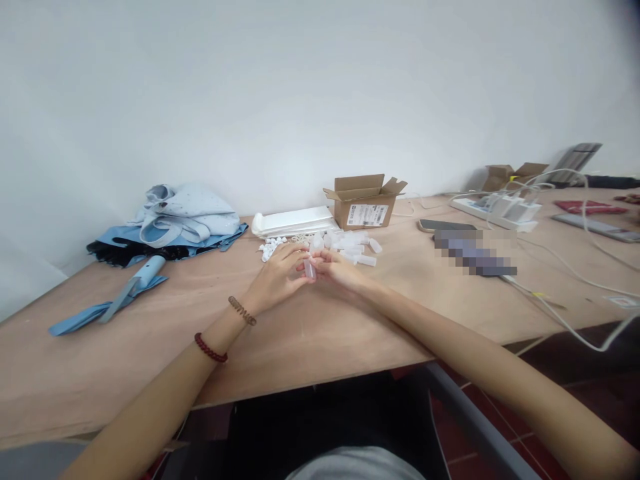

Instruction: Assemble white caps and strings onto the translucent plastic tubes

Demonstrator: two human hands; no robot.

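A small translucent plastic bottle [310,269] is held upright between my two hands, just above the table. My left hand [279,275] curls around it from the left, thumb below and fingers above. From the right, my right hand [336,269] pinches it near its top, the fingers closed. Any small part between the fingertips is too small to make out. Right behind my hands lies a loose heap of similar translucent bottles [369,261]. Small white pieces [271,249], perhaps caps, are piled beyond my left fingers.
An open cardboard box [367,215] and a flat white package [295,220] stand behind the heap. Folded blue cloth [187,217] and a blue umbrella [149,270] lie at the left. To the right are a phone [447,226], a power strip [487,213] and trailing white cables.
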